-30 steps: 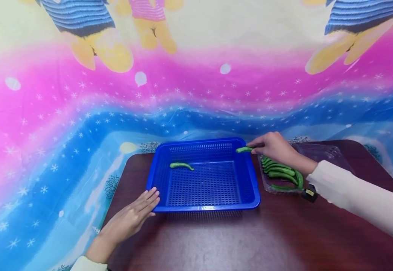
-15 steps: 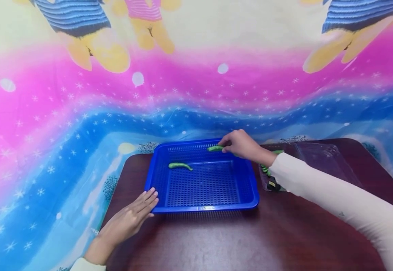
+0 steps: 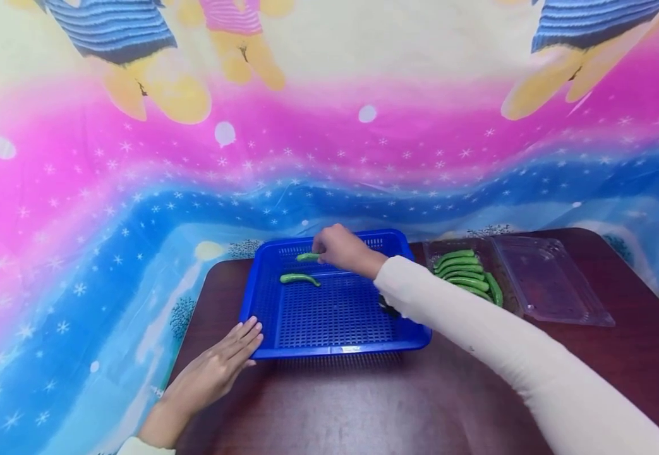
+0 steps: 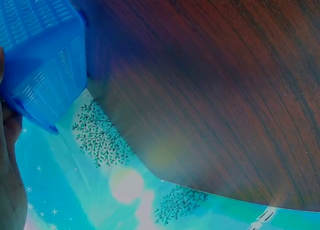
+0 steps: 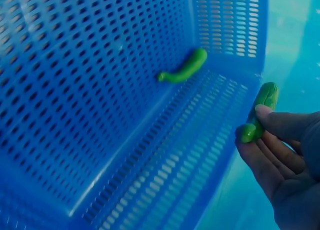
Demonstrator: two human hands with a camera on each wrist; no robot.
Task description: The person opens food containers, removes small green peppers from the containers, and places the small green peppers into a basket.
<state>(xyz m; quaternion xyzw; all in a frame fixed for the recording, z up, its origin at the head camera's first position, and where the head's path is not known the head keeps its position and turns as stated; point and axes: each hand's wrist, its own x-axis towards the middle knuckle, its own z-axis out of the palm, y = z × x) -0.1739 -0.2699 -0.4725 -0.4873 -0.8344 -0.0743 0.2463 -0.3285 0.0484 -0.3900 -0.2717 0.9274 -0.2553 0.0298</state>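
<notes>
In the head view, my left hand (image 3: 210, 370) lies with straight fingers on the left rim of a blue perforated plastic basket (image 3: 343, 349), near its front corner; only the hand's edge shows beside the basket in the left wrist view. My right hand (image 3: 345, 248) pinches a slim, curved green vegetable (image 5: 265, 97) between thumb and fingers, over the basket's back side. A second green vegetable of the same kind (image 3: 299, 279) lies inside, towards the left of the basket floor. The right wrist view shows it curved, with one thick end.
Right of the basket, a clear plastic clamshell box holds several more green vegetables (image 3: 465, 268), its lid (image 3: 556, 278) folded open to the right. My right sleeve (image 3: 477, 322) crosses over the basket's right rim. A patterned cloth (image 3: 306, 139) hangs behind the dark wooden table (image 3: 363, 411).
My right hand has moved left with the green vegetable, from the basket's right rim to over its back left. The box of vegetables is uncovered again. My left hand stays on the rim.
</notes>
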